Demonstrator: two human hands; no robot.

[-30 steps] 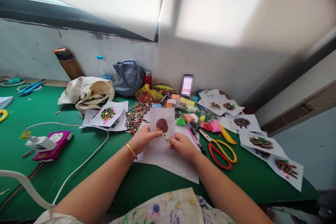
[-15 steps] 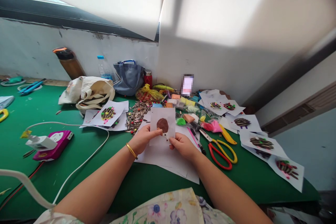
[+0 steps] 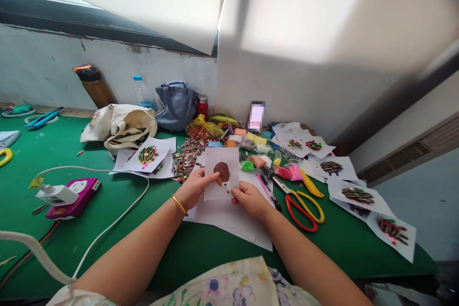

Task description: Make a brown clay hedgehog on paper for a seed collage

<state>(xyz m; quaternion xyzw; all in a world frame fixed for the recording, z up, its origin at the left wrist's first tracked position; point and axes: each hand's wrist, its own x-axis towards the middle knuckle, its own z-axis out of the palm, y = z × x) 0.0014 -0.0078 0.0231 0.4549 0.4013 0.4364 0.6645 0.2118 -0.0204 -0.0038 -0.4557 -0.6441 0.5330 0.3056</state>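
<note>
Both my hands hold up a small white paper card (image 3: 223,186) with a brown clay blob (image 3: 222,170) pressed on it. My left hand (image 3: 195,188) pinches the card's left edge, thumb reaching toward the blob; a gold bangle sits on that wrist. My right hand (image 3: 250,199) grips the card's lower right corner. Under my hands lies a stack of blank white sheets (image 3: 229,222) on the green table (image 3: 71,229). A heap of sunflower seeds (image 3: 186,155) lies just beyond the card.
Red-and-yellow scissors (image 3: 301,203), pens and coloured clay packets (image 3: 258,153) lie to the right. Finished seed pictures on paper (image 3: 358,196) line the right edge, more at the left (image 3: 147,155). Bags (image 3: 122,126), bottles, a pink device (image 3: 73,198) with white cable sit left.
Almost nothing has moved. My left thumb has crept slightly along the card toward the brown blob; the card stays held in the same place.
</note>
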